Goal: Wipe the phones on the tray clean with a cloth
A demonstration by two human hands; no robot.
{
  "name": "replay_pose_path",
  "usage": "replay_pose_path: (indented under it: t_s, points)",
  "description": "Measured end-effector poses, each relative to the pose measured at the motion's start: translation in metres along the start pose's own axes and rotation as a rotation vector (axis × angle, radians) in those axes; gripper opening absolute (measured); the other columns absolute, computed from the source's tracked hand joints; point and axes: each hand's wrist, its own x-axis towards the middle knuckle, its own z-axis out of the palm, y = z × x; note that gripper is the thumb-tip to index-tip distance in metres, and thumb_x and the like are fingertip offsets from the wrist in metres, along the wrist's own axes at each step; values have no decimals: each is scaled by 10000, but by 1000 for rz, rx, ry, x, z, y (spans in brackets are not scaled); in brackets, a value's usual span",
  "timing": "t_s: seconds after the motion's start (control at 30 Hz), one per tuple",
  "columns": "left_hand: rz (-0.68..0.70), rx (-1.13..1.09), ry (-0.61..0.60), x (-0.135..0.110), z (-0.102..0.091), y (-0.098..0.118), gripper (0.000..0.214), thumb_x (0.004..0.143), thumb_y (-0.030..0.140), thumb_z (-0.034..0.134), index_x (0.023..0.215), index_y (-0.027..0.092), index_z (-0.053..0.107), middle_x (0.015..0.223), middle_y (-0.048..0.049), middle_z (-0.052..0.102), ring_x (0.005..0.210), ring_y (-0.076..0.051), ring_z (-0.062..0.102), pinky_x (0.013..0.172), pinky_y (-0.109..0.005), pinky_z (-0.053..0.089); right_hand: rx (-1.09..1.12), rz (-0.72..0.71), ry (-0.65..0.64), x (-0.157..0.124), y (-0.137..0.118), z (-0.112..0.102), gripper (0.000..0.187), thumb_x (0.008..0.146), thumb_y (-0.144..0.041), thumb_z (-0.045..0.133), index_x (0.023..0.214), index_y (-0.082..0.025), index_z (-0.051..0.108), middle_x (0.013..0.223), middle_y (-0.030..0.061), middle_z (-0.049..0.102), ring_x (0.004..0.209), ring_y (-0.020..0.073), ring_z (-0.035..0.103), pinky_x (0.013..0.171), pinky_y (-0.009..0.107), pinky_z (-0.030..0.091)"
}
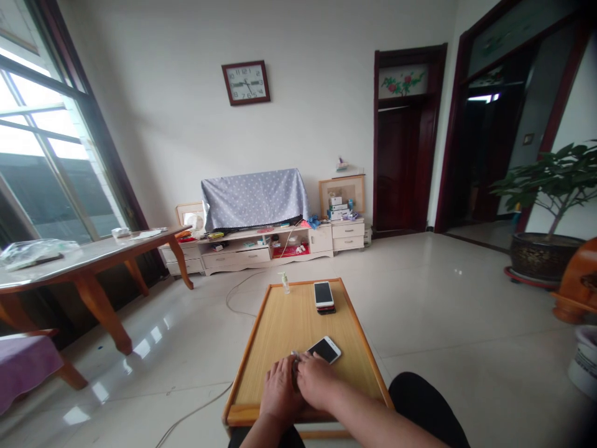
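On the wooden table, my left hand (278,384) and my right hand (318,378) are held together near the front, fingers bent inward and closed. A small whitish bit of something shows between the fingertips; the rest is hidden by my hands. Just beyond my right hand, a white smartphone (329,350) lies with its dark screen up, its near end covered by the fingers. Whether the hand touches it, I cannot tell. Farther back, another white smartphone (323,293) rests on top of other phone-like slabs. A small clear pump bottle (285,283) stands upright at the far left corner.
The narrow wooden table (261,348) has a raised rim, and my knee (426,410) is beside its right edge. A cable (198,407) runs over the floor at left. Beyond are a long dining table (93,264), a low white cabinet (237,258) and a potted plant (543,258).
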Motion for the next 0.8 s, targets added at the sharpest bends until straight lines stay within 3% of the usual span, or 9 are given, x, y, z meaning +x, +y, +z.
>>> replay_pose_path:
  t_s: [0.1,0.27,0.37,0.47,0.63,0.8]
  points:
    - [2,4,5,-1,0,0,580,800,410,568,1353,251,495,1372,-78,592,1270,-255,499,1061,-351,318,-4,48,21,5,11,-6,490,995,-311,333,1436,-257,541,1468,60,550,1384,219,462,1197,390,237]
    - [23,-12,57,-2,5,-4,611,746,360,600,1338,243,505,1353,-76,601,1268,-260,496,1064,-356,317,-50,268,105,8,44,-25,537,993,-276,285,1496,-214,461,1513,111,492,1419,248,417,1206,448,199]
    - [33,-19,83,-1,8,-7,618,732,351,608,1331,238,507,1336,-78,606,1250,-262,505,1055,-355,321,-68,309,110,1,46,-28,537,990,-298,296,1481,-187,483,1520,128,479,1421,266,414,1201,454,215]
    - [28,-5,88,0,11,-8,584,756,362,595,1321,242,513,1311,-81,618,1231,-261,515,1046,-356,326,-73,243,84,-11,25,-20,529,988,-358,338,1444,-174,532,1482,132,524,1412,277,424,1203,437,220]
    - [29,24,35,1,13,-12,531,809,323,544,1333,243,502,1356,-79,592,1255,-251,496,1024,-357,328,-100,7,-7,-23,-15,-8,570,1029,-416,234,1350,-148,622,1360,169,623,1325,314,521,1139,470,337]
    - [24,14,48,3,18,-17,522,822,302,527,1338,236,488,1350,-83,596,1246,-235,498,1036,-345,309,-148,-106,-31,-13,-19,-17,503,1024,-305,271,1433,-183,537,1411,140,588,1365,276,482,1140,470,351]
